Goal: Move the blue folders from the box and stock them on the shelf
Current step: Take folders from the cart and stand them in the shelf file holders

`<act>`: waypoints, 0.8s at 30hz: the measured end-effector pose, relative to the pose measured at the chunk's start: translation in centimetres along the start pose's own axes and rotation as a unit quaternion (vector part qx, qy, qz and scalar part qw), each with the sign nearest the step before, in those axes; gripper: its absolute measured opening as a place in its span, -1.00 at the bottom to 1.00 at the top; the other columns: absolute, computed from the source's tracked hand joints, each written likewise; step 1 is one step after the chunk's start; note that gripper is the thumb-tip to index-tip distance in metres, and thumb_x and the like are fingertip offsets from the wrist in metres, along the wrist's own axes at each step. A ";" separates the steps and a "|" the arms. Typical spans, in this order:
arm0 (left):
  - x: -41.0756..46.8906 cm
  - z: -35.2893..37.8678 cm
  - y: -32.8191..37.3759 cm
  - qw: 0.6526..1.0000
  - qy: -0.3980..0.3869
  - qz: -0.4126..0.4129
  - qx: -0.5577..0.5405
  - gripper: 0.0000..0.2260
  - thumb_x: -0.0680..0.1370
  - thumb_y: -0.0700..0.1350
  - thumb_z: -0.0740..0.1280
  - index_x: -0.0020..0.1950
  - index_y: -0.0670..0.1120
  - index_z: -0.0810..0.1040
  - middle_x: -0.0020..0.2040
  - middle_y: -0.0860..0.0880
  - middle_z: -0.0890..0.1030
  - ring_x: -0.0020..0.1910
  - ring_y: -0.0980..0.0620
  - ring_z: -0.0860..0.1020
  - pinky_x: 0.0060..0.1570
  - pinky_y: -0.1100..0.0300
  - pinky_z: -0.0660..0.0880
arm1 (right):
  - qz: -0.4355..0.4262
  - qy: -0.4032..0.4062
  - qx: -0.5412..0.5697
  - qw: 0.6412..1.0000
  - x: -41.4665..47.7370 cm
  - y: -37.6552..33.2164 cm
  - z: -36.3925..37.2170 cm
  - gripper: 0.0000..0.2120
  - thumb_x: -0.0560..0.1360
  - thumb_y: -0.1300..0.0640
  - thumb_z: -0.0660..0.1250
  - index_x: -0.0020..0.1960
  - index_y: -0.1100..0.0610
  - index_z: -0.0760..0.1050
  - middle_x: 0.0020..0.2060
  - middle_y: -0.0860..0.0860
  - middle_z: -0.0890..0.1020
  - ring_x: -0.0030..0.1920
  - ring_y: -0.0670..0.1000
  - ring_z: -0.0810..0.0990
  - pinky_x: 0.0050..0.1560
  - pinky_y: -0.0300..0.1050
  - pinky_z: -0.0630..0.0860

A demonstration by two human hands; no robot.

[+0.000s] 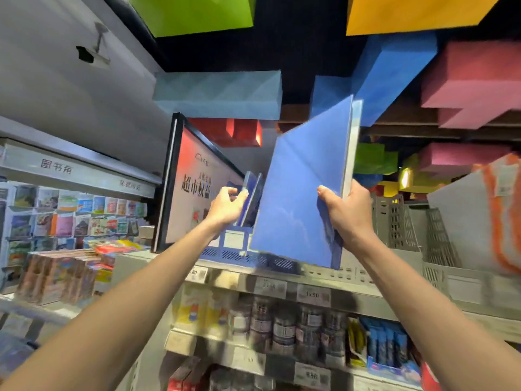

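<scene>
Fingers (356, 193) of the right hand (349, 215) clasp a large flat blue plastic folder (304, 187), upright at 3 o'clock of a blue perforated plastic rack (234, 253) on the grey shelf (366, 292); left hand (227, 207) pinches slim blue folders (251, 193) standing inside.

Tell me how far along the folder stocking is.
Done: a few thin blue folders stand in the blue plastic file rack on the grey top shelf, gripped by the left hand. In hand: the right hand holds a large flat blue folder upright beside the rack, not yet slotted. Left: seat it; the box is out of view, so the remaining count is unknown.
</scene>
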State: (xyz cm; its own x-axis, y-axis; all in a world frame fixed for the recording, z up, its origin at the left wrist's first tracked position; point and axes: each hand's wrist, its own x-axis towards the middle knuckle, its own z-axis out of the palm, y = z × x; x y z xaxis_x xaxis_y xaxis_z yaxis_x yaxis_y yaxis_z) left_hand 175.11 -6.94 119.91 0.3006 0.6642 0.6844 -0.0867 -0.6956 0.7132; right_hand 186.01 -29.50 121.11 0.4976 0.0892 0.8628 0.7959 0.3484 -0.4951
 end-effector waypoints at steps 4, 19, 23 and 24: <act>4.1 0.6 -2.7 0.990 -0.012 0.095 0.099 -0.60 0.60 0.08 0.35 0.34 -0.10 0.45 0.24 -0.08 0.59 0.21 -0.10 0.56 0.24 0.01 0.47 | -0.033 0.073 -0.086 0.993 2.7 1.5 2.5 -0.87 0.45 0.14 0.41 -0.10 0.21 0.55 -0.20 0.07 0.66 -0.08 0.18 0.62 0.01 0.11 0.56; 15.4 4.6 -11.6 0.966 -0.066 0.164 0.188 -0.19 0.54 0.19 0.38 0.63 -0.02 0.02 0.48 -0.21 0.35 0.43 -0.23 0.39 0.34 -0.13 0.38 | -0.063 0.101 -0.130 0.984 6.9 7.4 15.2 -0.89 0.47 0.18 0.36 -0.15 0.21 0.49 -0.28 0.11 0.59 -0.13 0.24 0.54 -0.15 -0.01 0.41; 16.9 4.6 -12.6 0.971 -0.094 0.158 0.153 -0.25 0.57 0.23 0.29 0.63 0.04 0.01 0.53 -0.14 0.32 0.46 -0.17 0.38 0.38 -0.13 0.37 | -0.056 0.094 -0.108 0.988 7.9 9.4 17.9 -0.87 0.46 0.16 0.38 -0.11 0.24 0.53 -0.25 0.13 0.64 -0.14 0.22 0.58 -0.10 0.07 0.53; 17.1 4.3 -12.7 0.970 -0.099 0.162 0.152 -0.27 0.57 0.24 0.28 0.62 0.06 0.02 0.52 -0.12 0.34 0.44 -0.16 0.40 0.37 -0.13 0.38 | -0.050 0.090 -0.103 0.989 8.2 9.7 18.6 -0.86 0.45 0.15 0.38 -0.10 0.23 0.54 -0.26 0.11 0.64 -0.14 0.21 0.58 -0.10 0.06 0.53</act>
State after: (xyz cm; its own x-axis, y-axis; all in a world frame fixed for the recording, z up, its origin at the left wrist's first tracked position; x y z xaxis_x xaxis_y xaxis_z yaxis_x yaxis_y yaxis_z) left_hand 185.42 12.12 121.87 0.4834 0.3517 0.8016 0.0669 -0.9279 0.3668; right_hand 191.36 -8.10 125.27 0.4517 -0.1100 0.8853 0.8882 0.1488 -0.4347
